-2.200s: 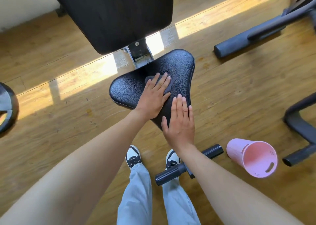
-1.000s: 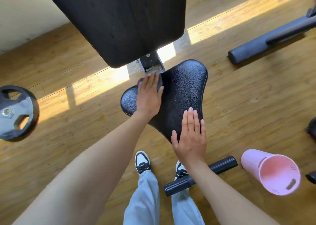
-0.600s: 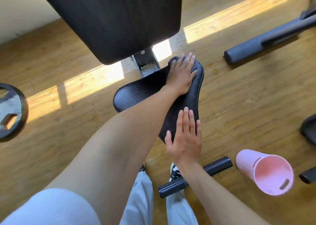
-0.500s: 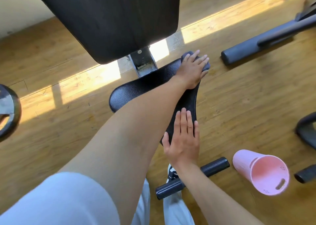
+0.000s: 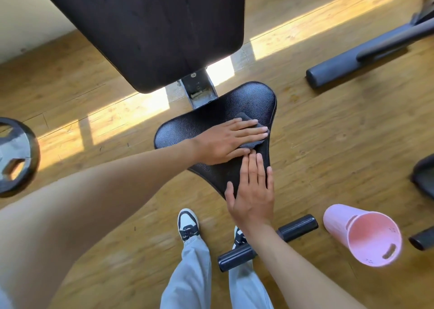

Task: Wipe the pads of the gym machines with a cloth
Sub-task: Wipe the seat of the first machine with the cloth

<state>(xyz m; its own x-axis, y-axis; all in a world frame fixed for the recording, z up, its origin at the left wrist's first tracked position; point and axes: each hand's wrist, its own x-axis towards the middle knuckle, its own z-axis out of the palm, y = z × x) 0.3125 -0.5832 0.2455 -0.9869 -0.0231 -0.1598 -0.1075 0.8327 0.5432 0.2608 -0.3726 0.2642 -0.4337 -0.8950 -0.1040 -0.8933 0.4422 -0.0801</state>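
A black triangular seat pad (image 5: 249, 102) of a gym bench lies below me, with the large black back pad (image 5: 150, 26) above it. My left hand (image 5: 225, 139) presses flat with straight fingers on a dark grey cloth (image 5: 251, 142) on the right part of the seat. Only the cloth's edges show around the fingers. Flat on the seat's near narrow tip rests my right hand (image 5: 253, 191), its fingertips almost touching my left hand.
A pink plastic bucket (image 5: 361, 236) lies tipped on the wooden floor at the right. A black foam roller bar (image 5: 267, 243) crosses by my feet. A weight plate (image 5: 14, 156) lies at the left edge. Other machine frames (image 5: 366, 48) stand at the right.
My left hand has drawn the cloth back from the seat's far right corner toward the middle right, close to my right hand. The right hand has stayed on the seat's tip.
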